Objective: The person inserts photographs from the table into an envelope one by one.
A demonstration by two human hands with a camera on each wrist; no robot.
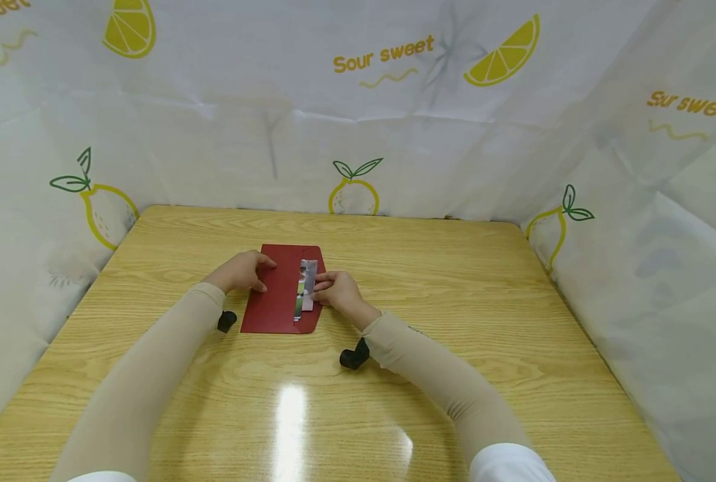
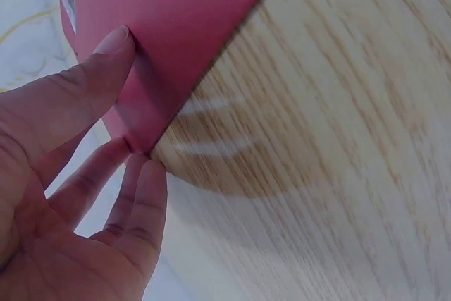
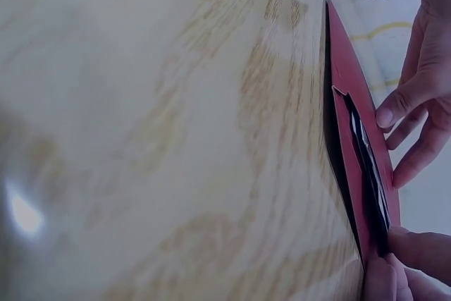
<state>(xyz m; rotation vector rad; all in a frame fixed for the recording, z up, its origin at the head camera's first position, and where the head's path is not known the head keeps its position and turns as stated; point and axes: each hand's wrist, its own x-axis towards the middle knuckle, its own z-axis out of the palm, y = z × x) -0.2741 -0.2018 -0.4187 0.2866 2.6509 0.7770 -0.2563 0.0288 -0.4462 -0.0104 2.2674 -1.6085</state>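
Note:
A red paper envelope lies on the table in the head view, several printed photos or cards sticking up from its right-hand opening. My left hand rests on its left part, thumb and fingertips touching the red paper; the left wrist view shows fingertips around a corner of the envelope. At the opening, my right hand pinches the edge of the printed pieces. From the right wrist, the thumb sits against the dark edges of the pieces, with fingers by the red flap; exact contact is partly hidden.
A wooden table spreads around the envelope. Behind and beside it hangs a white cloth with lemon prints. Black wrist-worn mounts hang close over the tabletop. Light glares off the table's front.

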